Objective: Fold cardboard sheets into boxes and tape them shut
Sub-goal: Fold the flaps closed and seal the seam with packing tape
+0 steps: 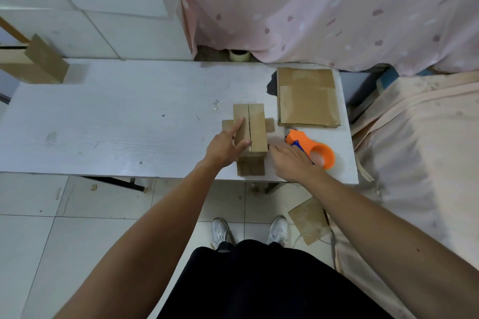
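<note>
The box (250, 132) and the stack of flat sheets (308, 98) are matt brown cardboard. The tape dispenser (311, 149) is smooth orange plastic with a slight gloss. The tabletop (116, 122) looks like white-painted wood, grainy and scuffed. The curtain (324, 8) is soft pink cloth.

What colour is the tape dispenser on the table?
The tape dispenser is orange with a blue part; head view.

Soft, even, rather dim light with a cool cast fills the scene. The pale white wood-grain counter (116, 116) shows no glare, and the small brown folded cardboard box (255, 127) casts only a faint shadow. Wide-angle distortion bends the counter's edges and stretches the forearms. Focus is fairly sharp centrally, softer toward the corners.
</note>
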